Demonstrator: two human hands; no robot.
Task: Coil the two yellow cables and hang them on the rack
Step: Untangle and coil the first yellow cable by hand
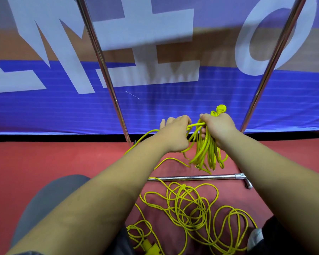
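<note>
My right hand [217, 128] grips a coiled bundle of yellow cable [206, 151] near its top; the loops hang down below my fist and a knotted end sticks up above it. My left hand [175, 135] holds a loose strand of the same cable beside the bundle, and that strand trails down and left toward the floor. A second yellow cable [191, 208] lies in a loose tangle on the red floor below my arms. The metal rack stands ahead, with two slanted uprights [103, 70] and a low crossbar [201, 177].
A blue banner [63, 107] with big white letters hangs behind the rack. The rack's foot [247, 183] sticks out at the right end of the crossbar. My knees in dark trousers fill the lower left and right corners. Red floor [44, 159] spreads to the left.
</note>
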